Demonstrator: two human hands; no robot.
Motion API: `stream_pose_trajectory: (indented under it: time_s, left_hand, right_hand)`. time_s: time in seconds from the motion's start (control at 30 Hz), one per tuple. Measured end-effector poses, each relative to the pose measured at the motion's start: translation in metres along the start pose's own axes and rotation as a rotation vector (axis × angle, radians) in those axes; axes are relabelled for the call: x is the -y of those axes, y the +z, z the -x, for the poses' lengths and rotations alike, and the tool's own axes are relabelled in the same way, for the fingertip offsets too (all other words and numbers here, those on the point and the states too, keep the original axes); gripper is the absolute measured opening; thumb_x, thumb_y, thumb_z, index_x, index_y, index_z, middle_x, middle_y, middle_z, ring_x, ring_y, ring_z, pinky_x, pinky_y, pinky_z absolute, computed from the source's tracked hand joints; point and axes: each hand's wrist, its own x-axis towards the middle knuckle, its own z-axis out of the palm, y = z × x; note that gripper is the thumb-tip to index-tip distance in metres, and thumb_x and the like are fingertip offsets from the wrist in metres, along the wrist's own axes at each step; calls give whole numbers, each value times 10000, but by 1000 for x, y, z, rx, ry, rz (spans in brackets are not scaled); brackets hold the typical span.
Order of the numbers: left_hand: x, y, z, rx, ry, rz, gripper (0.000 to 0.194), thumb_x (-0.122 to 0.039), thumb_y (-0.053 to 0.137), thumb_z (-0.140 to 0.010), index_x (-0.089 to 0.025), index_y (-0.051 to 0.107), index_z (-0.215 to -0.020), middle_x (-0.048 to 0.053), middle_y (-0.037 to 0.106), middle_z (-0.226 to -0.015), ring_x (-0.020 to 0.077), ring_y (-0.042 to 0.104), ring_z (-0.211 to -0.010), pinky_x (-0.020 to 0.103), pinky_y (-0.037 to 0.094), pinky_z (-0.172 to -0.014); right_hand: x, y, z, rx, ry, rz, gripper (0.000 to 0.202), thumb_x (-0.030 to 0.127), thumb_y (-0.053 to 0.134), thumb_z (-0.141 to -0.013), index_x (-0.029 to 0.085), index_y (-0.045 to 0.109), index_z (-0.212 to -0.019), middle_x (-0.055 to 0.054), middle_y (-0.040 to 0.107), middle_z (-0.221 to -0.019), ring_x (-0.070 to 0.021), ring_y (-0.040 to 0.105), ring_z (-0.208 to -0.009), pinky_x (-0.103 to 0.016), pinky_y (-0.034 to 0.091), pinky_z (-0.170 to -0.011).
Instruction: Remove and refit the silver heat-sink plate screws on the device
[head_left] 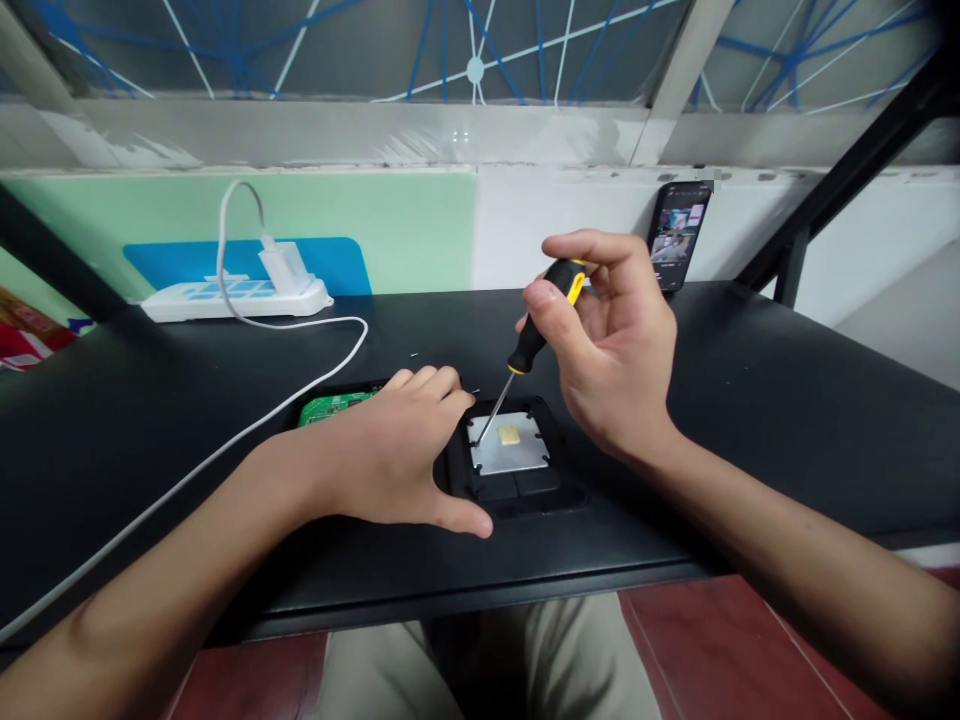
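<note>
My right hand [619, 340] grips a black and yellow screwdriver [531, 340]. The screwdriver slants down to the left, its tip at the left edge of a silver metal plate [499, 455] with a small yellowish square pad [509, 435]. This plate sits in an opened black plastic casing [556, 470] on the table. Across the casing's left part lies my left hand [390, 450], holding it with fingers at the far side and thumb spread toward the near edge. A green circuit board [334, 405] shows partly behind my left hand, which hides the rest.
The black table [712, 420] ends near my lap. A white power strip [247, 300] with a plugged-in charger [286, 268] stands at the back left; its white cable [300, 390] runs forward. A phone [679, 240] leans on the wall. Small screws [414, 355] lie behind the casing.
</note>
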Motion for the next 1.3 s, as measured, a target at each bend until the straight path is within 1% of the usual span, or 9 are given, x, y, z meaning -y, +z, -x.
stream_pose_trajectory:
  time_s: [0.37, 0.6, 0.73, 0.8, 0.9, 1.03, 1.1, 1.2, 1.3]
  left_hand:
    - [1, 2, 1, -20, 0, 29, 692, -716, 730, -728, -203, 617, -1179, 91, 560, -1099, 324, 522, -1023, 452, 409, -928]
    - [1, -1, 2, 3, -14, 33, 730, -708, 741, -729, -198, 594, -1231, 100, 558, -1146, 320, 528, -1062, 429, 407, -946]
    - [1, -4, 5, 36, -25, 27, 731, -694, 756, -710, -217, 598, -1240, 93, 577, -1182, 326, 533, -1096, 438, 406, -962]
    - [3, -6, 6, 34, -29, 34, 744, -726, 739, -707, -224, 606, -1239, 90, 587, -1197, 332, 535, -1111, 452, 406, -974]
    - [6, -9, 6, -15, -36, 55, 728, -758, 634, -798, -232, 588, -1299, 86, 604, -1206, 326, 544, -1118, 460, 416, -984]
    - [15, -11, 3, -163, -121, 38, 563, -607, 393, -999, -196, 542, -1354, 107, 585, -1273, 321, 514, -1182, 484, 400, -1029]
    - [18, -12, 1, -220, -157, 32, 490, -515, 328, -1036, -196, 538, -1342, 108, 566, -1298, 312, 492, -1215, 485, 386, -1051]
    - [20, -11, -1, -221, -90, 27, 414, -455, 379, -1025, -232, 558, -1324, 87, 549, -1330, 301, 476, -1226, 475, 387, -1052]
    - [17, -9, -2, -176, -13, 12, 399, -432, 383, -1028, -254, 576, -1328, 77, 525, -1403, 301, 449, -1278, 488, 361, -1085]
  right_hand:
    - [-7, -5, -5, -35, -43, 24, 257, 478, 621, -936, 335, 608, -1149, 0, 627, -1115, -200, 721, -1015, -328, 647, -724]
    - [-32, -14, -17, -181, -40, 39, 252, 419, 668, -916, 287, 603, -1122, -7, 635, -1032, -130, 692, -688, -285, 598, -528]
    - [-52, -17, -20, -166, -84, 44, 289, 467, 644, -921, 324, 584, -1165, -20, 628, -1118, -195, 732, -928, -308, 633, -614]
    - [-60, -17, -20, -175, -76, 38, 315, 475, 661, -908, 327, 577, -1173, -8, 626, -1086, -186, 732, -912, -298, 633, -609]
    - [-66, -16, -19, -182, -31, 22, 338, 486, 680, -890, 324, 576, -1169, 3, 621, -1060, -154, 723, -829, -270, 624, -579]
    - [-69, -15, -19, -198, 10, -6, 345, 493, 699, -871, 313, 585, -1142, 10, 614, -1028, -105, 684, -708, -216, 595, -518]
    - [-69, -14, -19, -206, 19, -8, 348, 492, 707, -864, 310, 583, -1133, 18, 607, -1007, -83, 657, -653, -205, 588, -504]
    - [-69, -13, -19, -215, 13, -3, 357, 500, 715, -855, 306, 577, -1121, 17, 610, -1004, -78, 640, -640, -210, 591, -505]
    - [-71, -12, -19, -217, 11, -12, 366, 523, 699, -860, 313, 571, -1131, 2, 622, -1047, -110, 674, -731, -237, 610, -540]
